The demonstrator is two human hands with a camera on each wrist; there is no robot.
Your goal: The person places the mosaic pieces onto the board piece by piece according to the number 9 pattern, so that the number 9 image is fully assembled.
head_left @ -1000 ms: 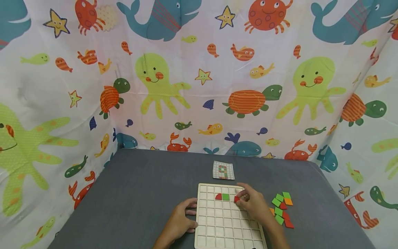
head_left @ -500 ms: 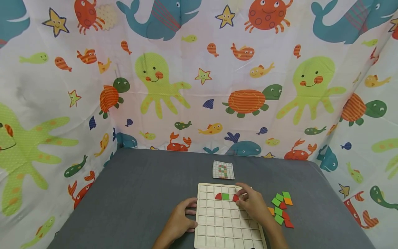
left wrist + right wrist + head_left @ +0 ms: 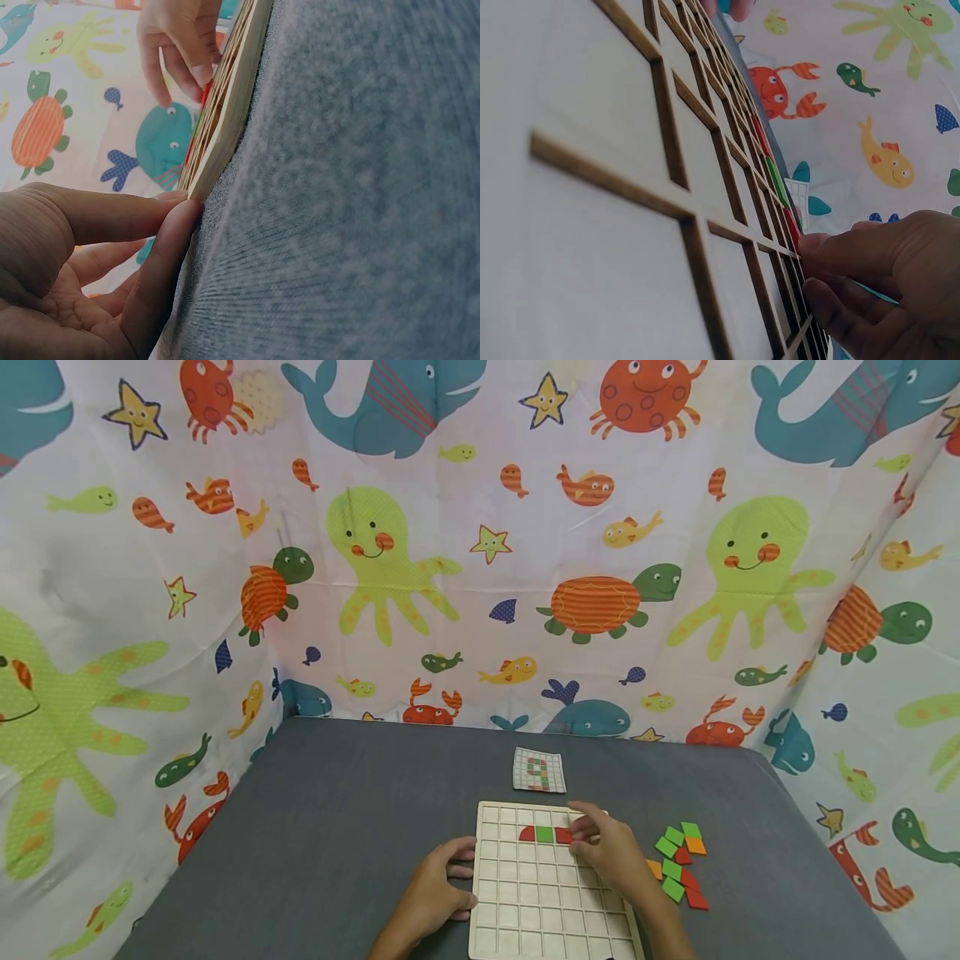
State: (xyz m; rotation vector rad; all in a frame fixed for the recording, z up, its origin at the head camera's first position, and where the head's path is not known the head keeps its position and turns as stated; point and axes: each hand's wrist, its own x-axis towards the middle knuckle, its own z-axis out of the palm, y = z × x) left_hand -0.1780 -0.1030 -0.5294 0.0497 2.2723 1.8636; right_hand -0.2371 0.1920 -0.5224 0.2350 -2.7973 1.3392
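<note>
A light wooden grid board [image 3: 536, 893] lies on the grey table. My left hand [image 3: 435, 889] holds its left edge; in the left wrist view the fingertips [image 3: 178, 196] meet at the board's rim. Near the board's top sit a red rounded tile [image 3: 527, 833], a green square tile [image 3: 544, 834] and a red tile [image 3: 562, 836], side by side in one row. My right hand [image 3: 611, 852] pinches this last red tile at its right side, thumb on it in the right wrist view. The hand partly hides that tile and the board's upper right corner.
To the right of the board lie loose green tiles [image 3: 665, 847], orange tiles [image 3: 696, 845] and red tiles [image 3: 696, 900], several in all. A small card [image 3: 538, 771] printed with a coloured grid pattern lies behind the board. A sea-animal curtain [image 3: 480, 568] stands around the table.
The red tile in my right hand has shifted slightly left and straightened, and now lies flush against the green tile in the row. My left hand and the board stay where they were.
</note>
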